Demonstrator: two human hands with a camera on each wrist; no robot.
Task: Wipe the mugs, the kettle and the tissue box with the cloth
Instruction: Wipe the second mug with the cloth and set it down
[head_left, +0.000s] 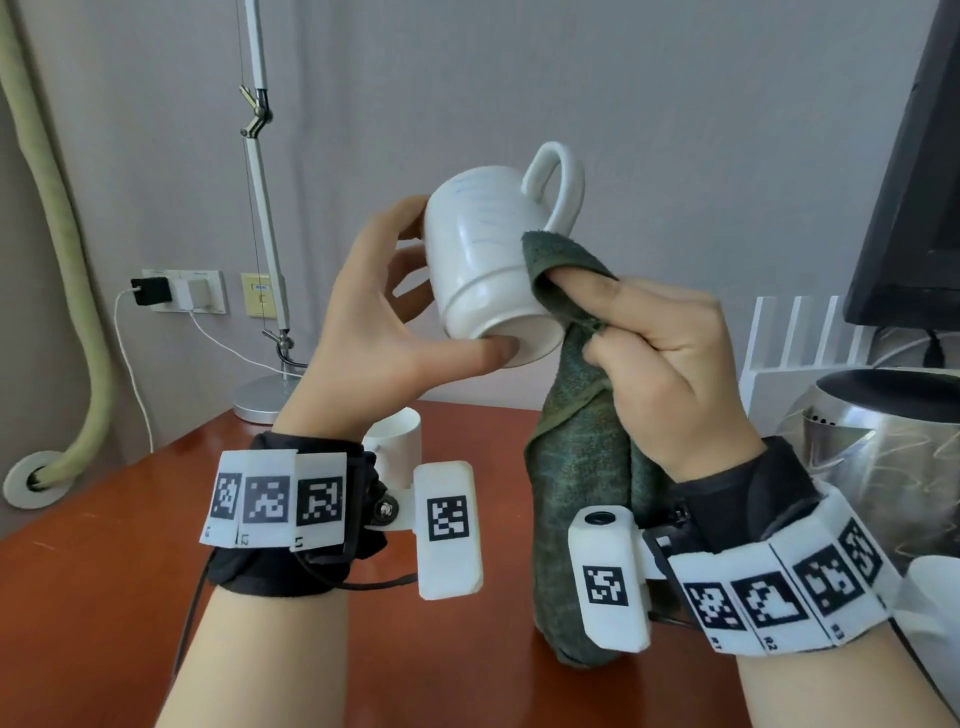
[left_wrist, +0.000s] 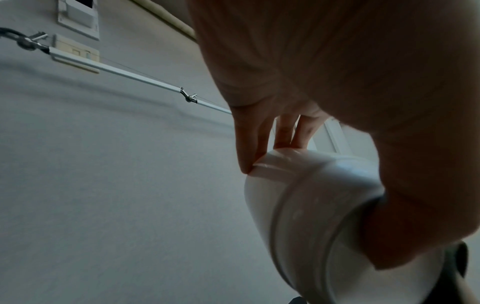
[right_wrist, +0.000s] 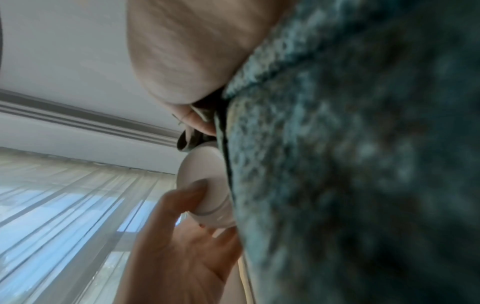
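Observation:
A white mug (head_left: 488, 249) is held up in the air, tilted with its bottom toward me and its handle pointing up. My left hand (head_left: 379, 317) grips it, thumb on the base and fingers round the rim end; the left wrist view shows the mug (left_wrist: 311, 205) under the palm. My right hand (head_left: 670, 358) grips a dark green cloth (head_left: 576, 447) and presses a fold of it against the mug's right side. The cloth (right_wrist: 363, 164) fills the right wrist view. A second white mug (head_left: 397, 441) stands on the table behind my left wrist. A steel kettle (head_left: 883, 447) stands at the right.
The reddish-brown table (head_left: 104, 571) lies below both hands. A desk lamp (head_left: 260, 208) with a round base stands at the back left, near wall sockets (head_left: 182, 291) with plugged cables. A dark monitor (head_left: 914, 208) rises at the right, with a white rack (head_left: 800, 332) beside it.

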